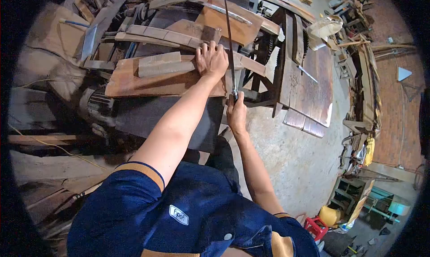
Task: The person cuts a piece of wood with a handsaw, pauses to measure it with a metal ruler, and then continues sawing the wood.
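My right hand (237, 113) is closed round the handle of a handsaw (230, 46). Its long thin blade, seen nearly edge-on, points away from me across a curved wooden strip (172, 36). Just left of the blade, my left hand (212, 61) presses down on that strip with bent fingers over it; the contact under the palm is hidden. The strip's far end (253, 65) extends right of the blade. Beneath and beside my left hand lie a reddish-brown board (148, 87) and a shorter wood block (159, 65).
An electric motor (99, 104) sits at left. To the right stands a wooden bench (313, 78) with a toothed circular blade (305, 42) and a white-handled tool (307, 73) on it. Wood pieces line the brick wall. A red stool (316, 229) is at lower right.
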